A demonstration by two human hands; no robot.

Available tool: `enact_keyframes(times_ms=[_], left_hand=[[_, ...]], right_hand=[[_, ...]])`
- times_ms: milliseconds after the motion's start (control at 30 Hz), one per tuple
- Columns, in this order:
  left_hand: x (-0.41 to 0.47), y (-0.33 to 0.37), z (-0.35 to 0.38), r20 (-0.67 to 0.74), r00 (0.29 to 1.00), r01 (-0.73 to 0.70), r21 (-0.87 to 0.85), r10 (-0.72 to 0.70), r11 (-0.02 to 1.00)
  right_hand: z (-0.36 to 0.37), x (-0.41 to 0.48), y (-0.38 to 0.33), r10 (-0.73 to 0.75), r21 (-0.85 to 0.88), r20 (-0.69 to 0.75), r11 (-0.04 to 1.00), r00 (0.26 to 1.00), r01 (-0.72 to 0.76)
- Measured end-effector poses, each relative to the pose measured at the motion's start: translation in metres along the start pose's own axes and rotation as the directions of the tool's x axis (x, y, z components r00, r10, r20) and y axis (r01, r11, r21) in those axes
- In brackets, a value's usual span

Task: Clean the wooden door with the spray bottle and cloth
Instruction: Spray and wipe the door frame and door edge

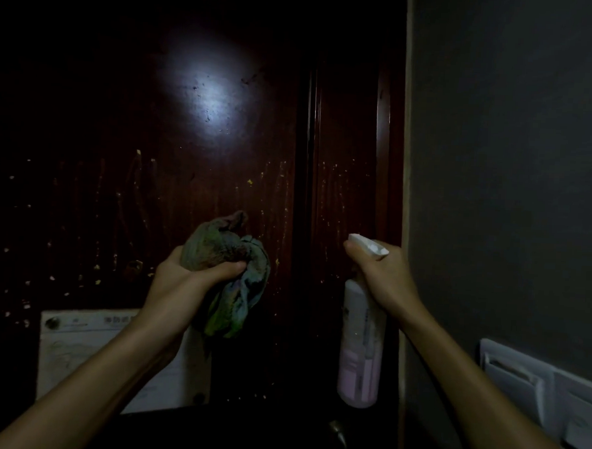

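Observation:
A dark reddish wooden door (176, 144) fills the view in front of me, dimly lit, with a bright light patch high up. Pale drip streaks and yellowish specks run down its middle and lower part. My left hand (180, 280) grips a bunched multicoloured cloth (231, 272) held close to the door face. My right hand (384, 279) holds a white and pink spray bottle (362, 346) by the neck, its white nozzle pointing left at the door. A finger lies at the trigger, which is hidden by the hand.
A white paper notice (85, 347) is stuck low on the door. A metal door handle (338, 433) shows dimly at the bottom. The door frame (406, 161) meets a grey wall (511, 166) on the right, which carries white switch plates (545, 394).

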State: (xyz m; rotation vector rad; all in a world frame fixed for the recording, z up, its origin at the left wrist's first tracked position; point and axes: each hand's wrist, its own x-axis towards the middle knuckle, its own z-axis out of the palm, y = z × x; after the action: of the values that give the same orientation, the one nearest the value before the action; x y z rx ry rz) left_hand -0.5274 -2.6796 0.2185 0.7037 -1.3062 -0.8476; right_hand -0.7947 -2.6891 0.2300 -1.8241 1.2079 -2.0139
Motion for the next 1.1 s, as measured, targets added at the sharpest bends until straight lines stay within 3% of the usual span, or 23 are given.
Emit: enact_keyframes(times_ms=[233,533,800,933,1100], left_hand=[[-0.003,0.010,0.003,0.000,1.000,-0.010,0.014,0.010,1.000],[-0.002,0.019,0.005,0.009,1.000,-0.030,0.023,0.030,0.999],[0.009,0.023,0.007,-0.014,0.998,-0.054,0.099,0.055,0.994],[0.010,0.025,0.012,-0.001,0.999,-0.052,0.084,0.053,0.995],[0.007,0.029,0.019,0.026,0.999,-0.043,0.043,0.042,0.998]], right_hand=[[-0.006,0.013,-0.009,0.008,-0.038,-0.085,0.999,0.996,-0.011],[-0.015,0.039,-0.042,-0.115,0.052,-0.158,0.991,0.981,0.124],[-0.019,0.052,-0.053,-0.131,0.091,-0.091,0.986,0.987,0.139],[-0.020,0.057,-0.058,-0.159,0.076,-0.149,0.982,0.976,0.172],[-0.024,0.063,-0.060,-0.194,0.039,-0.124,0.979,0.973,0.200]])
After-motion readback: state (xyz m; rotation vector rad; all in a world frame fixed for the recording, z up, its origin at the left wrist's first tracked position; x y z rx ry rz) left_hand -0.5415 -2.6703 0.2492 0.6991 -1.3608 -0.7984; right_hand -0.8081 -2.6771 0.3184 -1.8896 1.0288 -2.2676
